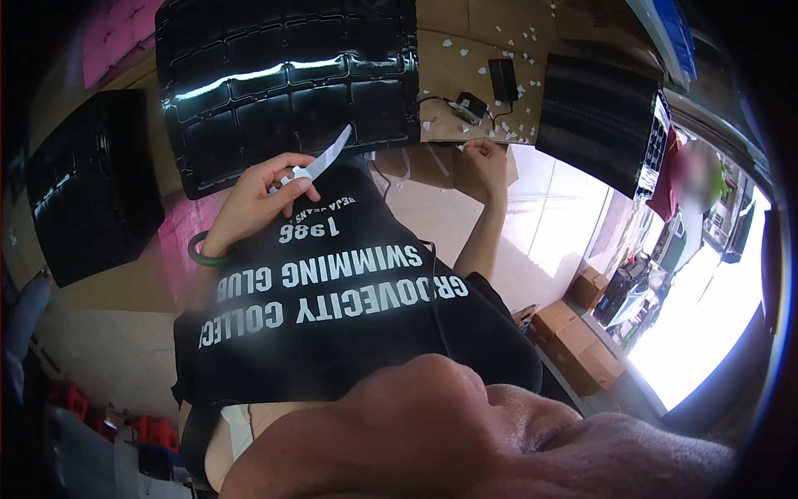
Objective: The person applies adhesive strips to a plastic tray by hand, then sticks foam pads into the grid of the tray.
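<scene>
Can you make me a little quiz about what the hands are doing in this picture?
1. True or false: the left hand holds a white strip.
2. What is the right hand nearest to? A) black tray B) edge of the cardboard sheet C) brown boxes
3. What is on the left wrist?

Key: 1 true. 2 B. 3 a green bangle.

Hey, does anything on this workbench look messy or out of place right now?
Yes: small white paper scraps lie scattered over the cardboard sheet between the black trays, around a small black box. The left hand holds a white strip.
</scene>
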A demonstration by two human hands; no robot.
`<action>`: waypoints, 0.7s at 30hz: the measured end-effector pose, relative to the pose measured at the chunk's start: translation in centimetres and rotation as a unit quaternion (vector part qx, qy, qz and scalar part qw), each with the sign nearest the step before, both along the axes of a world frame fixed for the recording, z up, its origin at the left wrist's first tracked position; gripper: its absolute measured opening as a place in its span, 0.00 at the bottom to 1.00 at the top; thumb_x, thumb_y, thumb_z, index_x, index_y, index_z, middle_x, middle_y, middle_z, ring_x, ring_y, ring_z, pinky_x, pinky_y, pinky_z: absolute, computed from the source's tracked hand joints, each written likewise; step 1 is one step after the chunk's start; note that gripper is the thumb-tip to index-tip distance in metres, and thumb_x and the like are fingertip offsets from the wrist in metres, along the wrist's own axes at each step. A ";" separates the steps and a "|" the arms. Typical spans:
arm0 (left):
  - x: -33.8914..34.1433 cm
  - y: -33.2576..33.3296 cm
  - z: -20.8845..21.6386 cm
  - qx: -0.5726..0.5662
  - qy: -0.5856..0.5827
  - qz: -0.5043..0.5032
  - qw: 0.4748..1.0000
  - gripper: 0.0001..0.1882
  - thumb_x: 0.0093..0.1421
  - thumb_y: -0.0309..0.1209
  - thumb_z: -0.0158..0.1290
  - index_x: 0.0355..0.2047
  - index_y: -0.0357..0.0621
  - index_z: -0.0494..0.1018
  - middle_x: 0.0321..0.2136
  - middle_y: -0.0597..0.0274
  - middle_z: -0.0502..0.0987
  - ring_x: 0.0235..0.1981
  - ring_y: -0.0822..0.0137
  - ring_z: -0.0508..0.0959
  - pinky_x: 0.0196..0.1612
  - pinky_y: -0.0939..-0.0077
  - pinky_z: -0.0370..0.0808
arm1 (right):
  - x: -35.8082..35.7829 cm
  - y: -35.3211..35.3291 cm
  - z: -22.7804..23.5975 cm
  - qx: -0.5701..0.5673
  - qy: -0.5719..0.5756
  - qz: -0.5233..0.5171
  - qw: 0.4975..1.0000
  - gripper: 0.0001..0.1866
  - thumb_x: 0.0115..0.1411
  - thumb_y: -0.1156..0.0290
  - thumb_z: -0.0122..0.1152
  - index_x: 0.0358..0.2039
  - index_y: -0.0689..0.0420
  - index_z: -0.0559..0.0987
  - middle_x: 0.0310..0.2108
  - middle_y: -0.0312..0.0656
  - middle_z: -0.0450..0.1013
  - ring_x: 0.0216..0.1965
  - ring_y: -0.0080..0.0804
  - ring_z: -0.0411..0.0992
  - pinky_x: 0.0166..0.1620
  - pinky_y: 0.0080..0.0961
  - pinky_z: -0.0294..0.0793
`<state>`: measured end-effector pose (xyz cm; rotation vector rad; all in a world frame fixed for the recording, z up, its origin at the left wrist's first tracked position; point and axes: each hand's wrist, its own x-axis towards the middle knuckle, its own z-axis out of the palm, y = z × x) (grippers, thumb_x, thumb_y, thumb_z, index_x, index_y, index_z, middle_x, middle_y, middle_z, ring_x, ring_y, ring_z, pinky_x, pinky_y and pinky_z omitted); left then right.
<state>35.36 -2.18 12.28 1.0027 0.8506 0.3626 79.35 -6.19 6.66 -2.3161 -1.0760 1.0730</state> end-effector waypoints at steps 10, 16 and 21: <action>-0.1 0.7 0.2 0.053 0.028 -0.065 0.996 0.24 0.65 0.26 0.48 0.62 0.43 0.65 0.32 0.63 0.80 0.23 0.79 0.75 0.30 0.85 0.72 | 0.3 -7.3 -15.8 0.006 -0.256 -0.042 0.966 0.15 0.52 0.66 0.65 0.39 0.59 0.84 0.34 0.49 0.81 0.36 0.41 0.81 0.41 0.34 0.79; 1.5 1.8 2.0 0.064 0.038 -0.081 0.994 0.35 0.63 0.25 0.51 0.69 0.48 0.51 0.31 0.59 0.82 0.22 0.76 0.76 0.30 0.82 0.73 | -12.9 -0.3 5.3 0.328 -0.025 0.120 0.937 0.09 0.54 0.70 0.70 0.35 0.57 0.85 0.29 0.40 0.78 0.31 0.28 0.75 0.35 0.22 0.73; -1.1 2.1 -2.7 0.278 0.115 -0.168 0.939 0.40 0.64 0.23 0.51 0.71 0.50 0.44 0.32 0.56 0.81 0.25 0.78 0.76 0.27 0.88 0.69 | -20.7 2.6 7.5 0.328 0.069 0.410 0.848 0.09 0.57 0.62 0.64 0.34 0.52 0.84 0.33 0.35 0.74 0.42 0.32 0.70 0.43 0.30 0.71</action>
